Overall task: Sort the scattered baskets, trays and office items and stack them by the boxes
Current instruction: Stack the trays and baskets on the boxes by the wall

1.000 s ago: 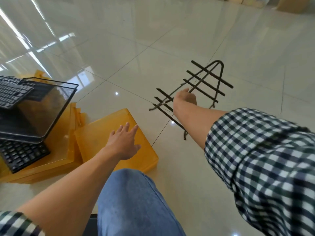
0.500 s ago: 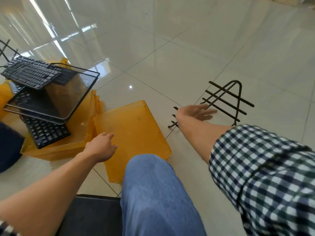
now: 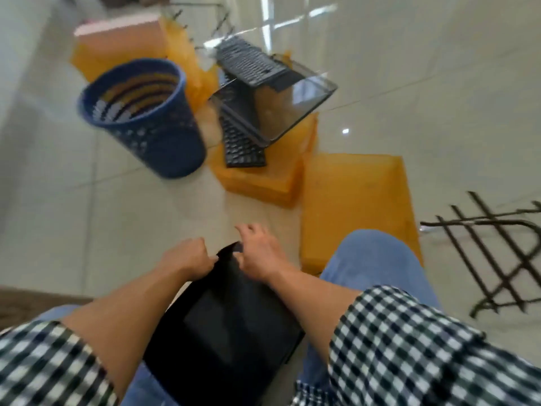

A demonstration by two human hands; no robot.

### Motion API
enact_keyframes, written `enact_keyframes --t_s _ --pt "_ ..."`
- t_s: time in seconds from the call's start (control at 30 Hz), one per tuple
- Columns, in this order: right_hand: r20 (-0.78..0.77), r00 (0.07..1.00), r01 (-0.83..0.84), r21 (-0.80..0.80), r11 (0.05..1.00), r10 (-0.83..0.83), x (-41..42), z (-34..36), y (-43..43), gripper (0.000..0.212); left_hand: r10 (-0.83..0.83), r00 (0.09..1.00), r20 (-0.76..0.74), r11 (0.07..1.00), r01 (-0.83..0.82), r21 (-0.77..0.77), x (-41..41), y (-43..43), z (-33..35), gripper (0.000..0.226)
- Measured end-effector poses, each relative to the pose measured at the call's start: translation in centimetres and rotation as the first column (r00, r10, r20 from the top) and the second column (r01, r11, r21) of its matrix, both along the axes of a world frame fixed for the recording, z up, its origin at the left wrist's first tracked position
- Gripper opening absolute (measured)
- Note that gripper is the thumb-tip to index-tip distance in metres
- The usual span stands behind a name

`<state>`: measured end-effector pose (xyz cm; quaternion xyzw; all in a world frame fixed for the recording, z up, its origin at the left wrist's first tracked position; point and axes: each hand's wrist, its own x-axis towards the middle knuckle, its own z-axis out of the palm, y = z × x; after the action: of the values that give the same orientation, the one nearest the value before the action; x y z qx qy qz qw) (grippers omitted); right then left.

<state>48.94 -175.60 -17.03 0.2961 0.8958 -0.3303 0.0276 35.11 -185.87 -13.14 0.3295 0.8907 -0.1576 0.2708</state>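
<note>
A blue perforated wastebasket (image 3: 140,118) stands tilted on the tiled floor (image 3: 439,83) at the left, with a pink-topped box (image 3: 117,33) behind it. Low in the middle, the left hand (image 3: 187,257) curls its fingers over the far edge of a flat black tray (image 3: 234,326), which lies between the knees. The right hand (image 3: 260,254) pinches the tray's far corner just beside the left hand, fingers bent; blur hides the exact grip. Beyond the hands, a keyboard (image 3: 248,64) rests across a black mesh tray (image 3: 322,95). That tray sits over a second keyboard (image 3: 243,148) on stacked orange trays (image 3: 263,180). A single orange tray (image 3: 357,206) lies just to their right. A black wire rack (image 3: 483,253) lies flat on the floor at the far right.
</note>
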Motion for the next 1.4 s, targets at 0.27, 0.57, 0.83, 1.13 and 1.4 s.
enact_keyframes --t_s 0.27,0.57,0.83,1.13,1.4 --pt "0.202 0.975 -0.091 -0.006 0.996 0.091 -0.4 -4.9 -5.1 0.065 0.156 0.984 0.085 0.965 -0.133 -0.227 0.6 -11.0 -3.8 0.038" --pt "0.115 0.972 0.191 0.118 0.975 -0.204 -3.6 -5.9 -5.7 0.063 0.032 0.997 -0.069 0.997 -0.037 -0.075 -3.0 -10.0 -4.8 0.031" --pt "0.056 0.988 0.134 0.179 0.975 -0.146 -7.3 -4.9 -0.4 0.061 -0.063 0.966 -0.25 0.981 0.107 0.165 -8.5 -2.9 -5.1 0.025" --pt "-0.031 0.963 0.263 0.338 0.904 -0.268 -9.7 -5.5 1.6 0.036 0.138 0.929 -0.344 0.971 -0.059 0.231 -8.0 -5.0 -4.5 0.089" --pt "-0.067 0.877 0.47 0.329 0.819 -0.476 -11.9 -6.6 0.4 0.044 0.191 0.937 -0.293 0.977 -0.154 0.147 -9.6 -8.7 -2.8 0.081"
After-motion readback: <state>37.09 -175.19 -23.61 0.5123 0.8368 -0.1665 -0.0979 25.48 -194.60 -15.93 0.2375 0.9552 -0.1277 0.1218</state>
